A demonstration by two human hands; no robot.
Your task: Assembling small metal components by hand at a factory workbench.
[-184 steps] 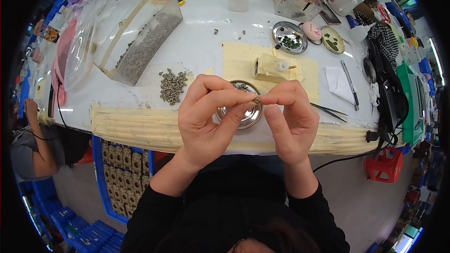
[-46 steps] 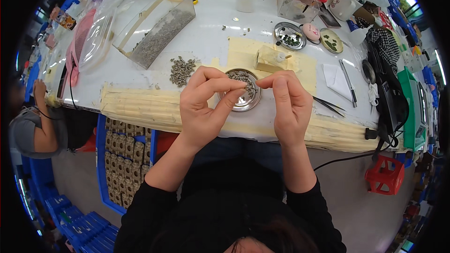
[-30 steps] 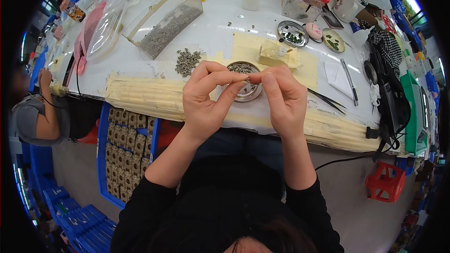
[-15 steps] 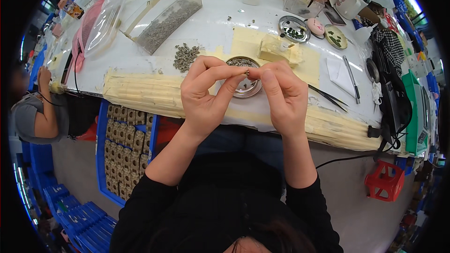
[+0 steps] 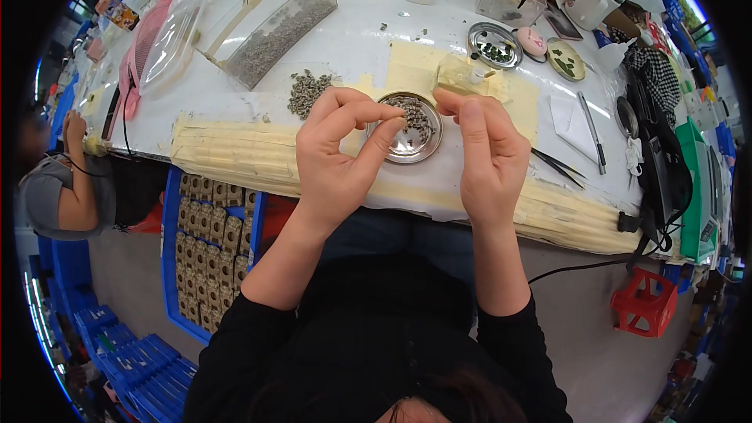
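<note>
A: Where are the 2 hands?
B: Over the round metal dish (image 5: 407,119) of small grey parts. The left hand (image 5: 341,149) pinches thumb to forefinger; the right hand (image 5: 484,149) curls narrow.
A: Holding something?
B: Too small to tell.

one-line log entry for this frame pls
left hand: fingertips pinched over round metal dish | right hand: raised beside dish, pinched, contents too small to tell | dish: small grey parts | loose pile of parts on white table
</note>
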